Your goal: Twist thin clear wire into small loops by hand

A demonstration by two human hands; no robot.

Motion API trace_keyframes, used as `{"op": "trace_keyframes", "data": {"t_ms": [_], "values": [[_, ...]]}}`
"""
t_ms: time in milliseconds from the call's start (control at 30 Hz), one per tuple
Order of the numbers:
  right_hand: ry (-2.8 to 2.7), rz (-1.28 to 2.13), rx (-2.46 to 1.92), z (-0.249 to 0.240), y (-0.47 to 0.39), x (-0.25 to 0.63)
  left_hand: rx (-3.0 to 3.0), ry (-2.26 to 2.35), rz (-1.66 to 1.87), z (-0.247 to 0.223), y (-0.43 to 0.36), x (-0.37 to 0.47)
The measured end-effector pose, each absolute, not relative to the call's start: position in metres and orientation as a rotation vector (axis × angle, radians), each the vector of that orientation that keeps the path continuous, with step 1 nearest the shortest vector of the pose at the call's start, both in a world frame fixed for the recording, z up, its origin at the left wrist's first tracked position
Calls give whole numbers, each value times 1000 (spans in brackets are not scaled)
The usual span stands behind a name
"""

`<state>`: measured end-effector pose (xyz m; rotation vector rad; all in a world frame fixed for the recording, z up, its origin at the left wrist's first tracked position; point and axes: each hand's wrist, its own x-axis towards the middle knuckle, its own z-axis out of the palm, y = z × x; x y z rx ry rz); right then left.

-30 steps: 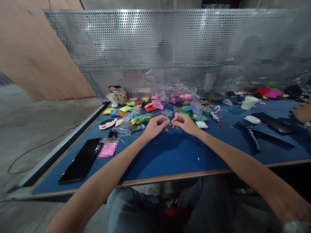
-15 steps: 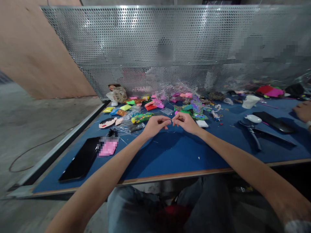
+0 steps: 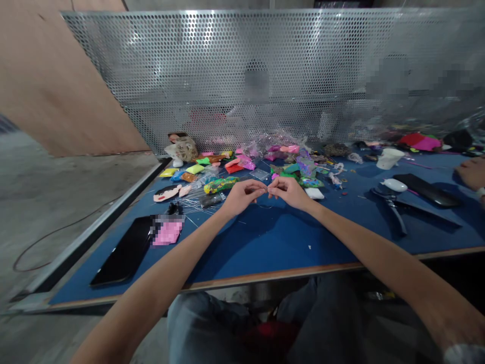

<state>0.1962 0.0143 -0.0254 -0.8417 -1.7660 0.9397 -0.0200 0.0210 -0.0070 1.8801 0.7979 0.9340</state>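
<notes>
My left hand [image 3: 244, 196] and my right hand [image 3: 288, 192] meet fingertip to fingertip over the middle of the blue table [image 3: 280, 242]. Both are pinched closed. A thin, pale curved strand [image 3: 265, 206] hangs just below the fingertips, and it seems to run between the hands, though its ends are too small to make out. Left of my left hand lie a green and yellow patterned lump [image 3: 220, 185] and several thin wires [image 3: 191, 202]. A white packet [image 3: 314, 193] rests beside my right hand.
A black tablet [image 3: 123, 250] and a pink packet [image 3: 167, 232] lie at the left. Colourful clay packets line the perforated metal screen [image 3: 227, 60]. Pliers-like tool [image 3: 396, 215], black case [image 3: 428, 189] and white cup [image 3: 389, 158] stand right, near another person's hand [image 3: 472, 173].
My fingertips have shifted very slightly, still close together. The whole view has moved a little.
</notes>
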Motion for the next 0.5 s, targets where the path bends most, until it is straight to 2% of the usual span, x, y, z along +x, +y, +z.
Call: {"op": "trace_keyframes", "data": {"t_ms": [500], "values": [[-1673, 955, -810, -26, 14, 194, 1842, 742, 1005, -2, 17, -19]]}}
